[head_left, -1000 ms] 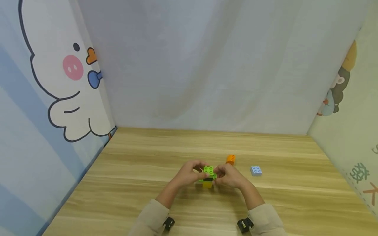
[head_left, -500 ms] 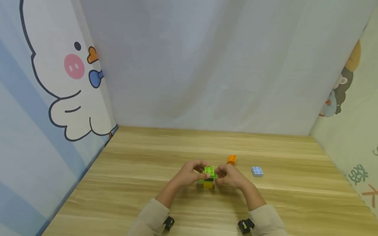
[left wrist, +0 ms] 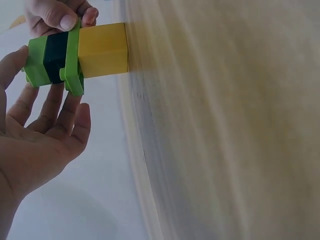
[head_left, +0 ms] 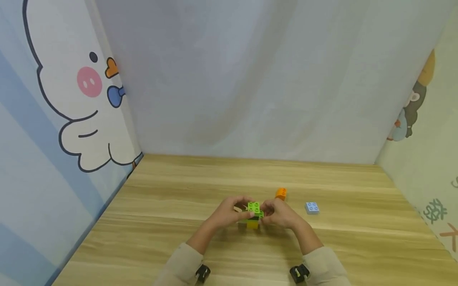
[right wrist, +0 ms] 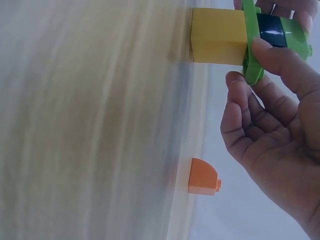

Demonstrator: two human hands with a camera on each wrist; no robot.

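Since a moment earlier, our left hand (head_left: pixel 226 212) had loosened, its fingers now nearly straight beside the block stack (head_left: pixel 253 214) and only lightly touching it. Our right hand (head_left: pixel 280 213) pinched the stack's upper green plate between thumb and fingertips. That stack, green and black on a yellow block, stood on the wooden counter (head_left: pixel 171 206). An orange block (head_left: pixel 280 193) and a light blue plate (head_left: pixel 311 207) lay nearby to the right.
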